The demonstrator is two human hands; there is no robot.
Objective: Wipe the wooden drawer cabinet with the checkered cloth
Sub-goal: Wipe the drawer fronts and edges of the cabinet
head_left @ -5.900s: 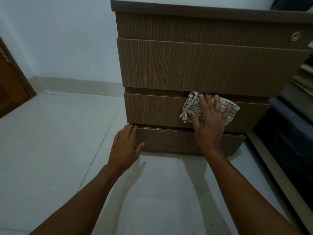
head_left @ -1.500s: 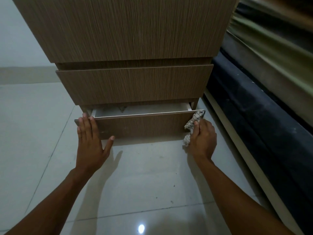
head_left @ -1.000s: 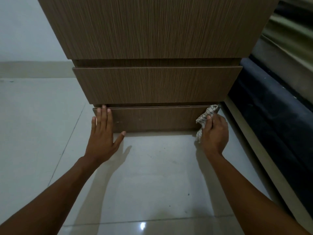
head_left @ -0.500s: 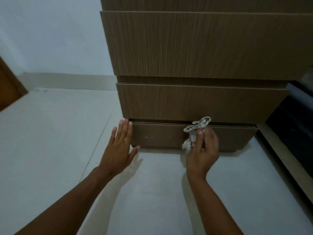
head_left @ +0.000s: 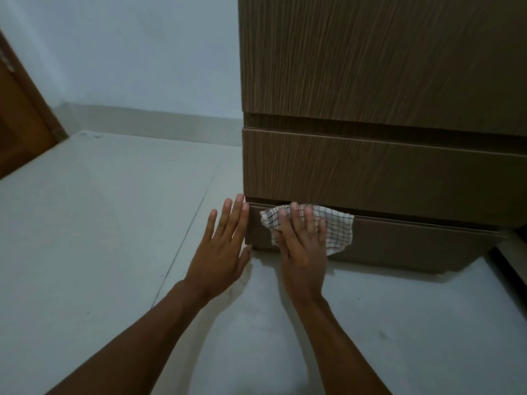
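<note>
The wooden drawer cabinet (head_left: pixel 370 81) fills the upper right, standing on the tiled floor with its drawers pushed in. My right hand (head_left: pixel 302 243) lies flat on the front of the bottom drawer (head_left: pixel 413 243), pressing the white checkered cloth (head_left: pixel 336 229) against its left part. The cloth spreads out to the right from under my fingers. My left hand (head_left: pixel 225 249) is open with fingers spread, its fingertips touching the left corner of the cabinet beside the bottom drawer.
Pale floor tiles (head_left: pixel 99 223) stretch to the left and toward me. A white wall with a skirting board (head_left: pixel 148 121) runs behind. A brown wooden door (head_left: pixel 20 121) stands at the far left. A dark edge (head_left: pixel 510 269) shows at the far right.
The bottom drawer, open 1.5 s ago, has been pushed shut. My right hand has slid left along it and flattened the bunched cloth against its front. The view has swung left.
</note>
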